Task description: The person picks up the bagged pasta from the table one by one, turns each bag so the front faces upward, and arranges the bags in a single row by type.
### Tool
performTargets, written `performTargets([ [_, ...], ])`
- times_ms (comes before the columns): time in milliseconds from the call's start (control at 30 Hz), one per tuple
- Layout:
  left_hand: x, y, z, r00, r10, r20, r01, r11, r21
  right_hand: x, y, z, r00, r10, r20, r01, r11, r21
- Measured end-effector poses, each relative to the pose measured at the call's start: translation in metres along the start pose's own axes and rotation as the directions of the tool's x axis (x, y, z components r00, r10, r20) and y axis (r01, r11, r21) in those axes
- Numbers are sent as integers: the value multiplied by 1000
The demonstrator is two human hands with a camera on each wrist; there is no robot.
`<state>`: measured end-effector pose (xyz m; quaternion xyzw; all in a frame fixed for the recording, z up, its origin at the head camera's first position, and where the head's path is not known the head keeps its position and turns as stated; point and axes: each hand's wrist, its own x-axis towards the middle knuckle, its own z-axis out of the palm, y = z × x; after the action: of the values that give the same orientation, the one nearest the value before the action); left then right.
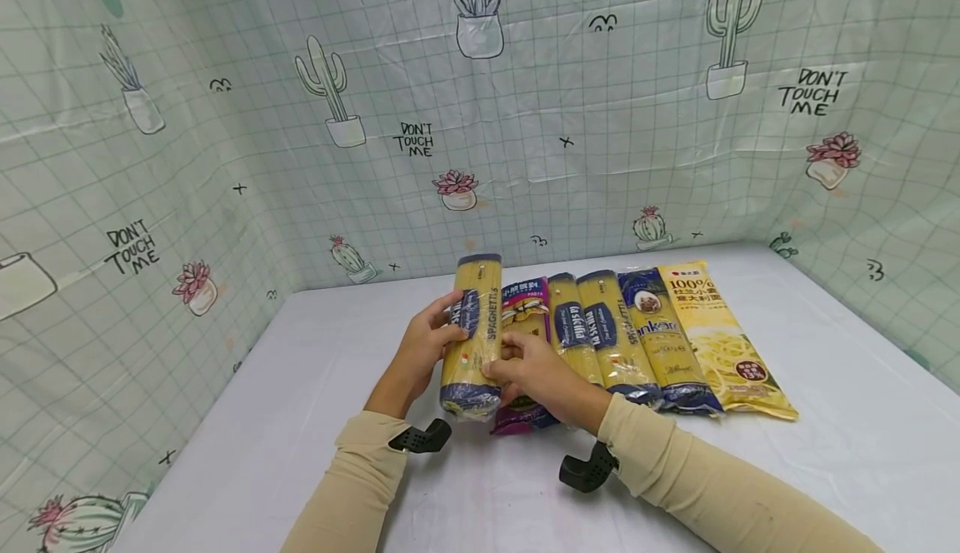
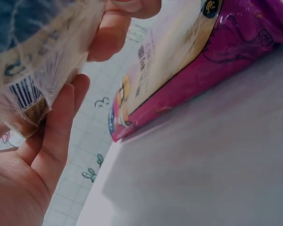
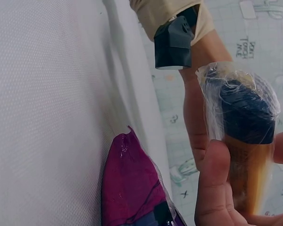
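Both hands hold a clear-wrapped pack of spaghetti (image 1: 478,361) with blue ends, raised and tilted above the table. My left hand (image 1: 423,346) grips its left side, thumb over the front near the blue label. The right hand (image 1: 546,376) pinches the lower right side with thumb and fingers. In the left wrist view, a barcode shows on the held pack (image 2: 28,94) beside the left fingers. The right wrist view shows the blue wrapped end of the pack (image 3: 247,110) between thumb and fingers. A purple pasta bag (image 1: 525,299) lies right behind the right hand, partly hidden.
To the right lie two similar spaghetti packs (image 1: 573,320) (image 1: 611,328), a blue-and-yellow pasta pack (image 1: 667,341) and a yellow noodle bag (image 1: 727,336), side by side on the white table (image 1: 300,420). A cactus-print curtain (image 1: 540,120) stands behind the table.
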<state>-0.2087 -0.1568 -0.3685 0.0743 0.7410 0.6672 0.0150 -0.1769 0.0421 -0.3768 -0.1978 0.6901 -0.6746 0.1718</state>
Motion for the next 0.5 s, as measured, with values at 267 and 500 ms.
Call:
performTargets([
  [267, 2, -4, -2, 999, -45, -14, 46, 998, 41, 0, 1, 1, 1000, 21, -2, -21, 1000, -12],
  [500, 3, -7, -3, 999, -54, 4, 53, 997, 58, 0, 1, 2, 998, 67, -14, -68, 996, -49],
])
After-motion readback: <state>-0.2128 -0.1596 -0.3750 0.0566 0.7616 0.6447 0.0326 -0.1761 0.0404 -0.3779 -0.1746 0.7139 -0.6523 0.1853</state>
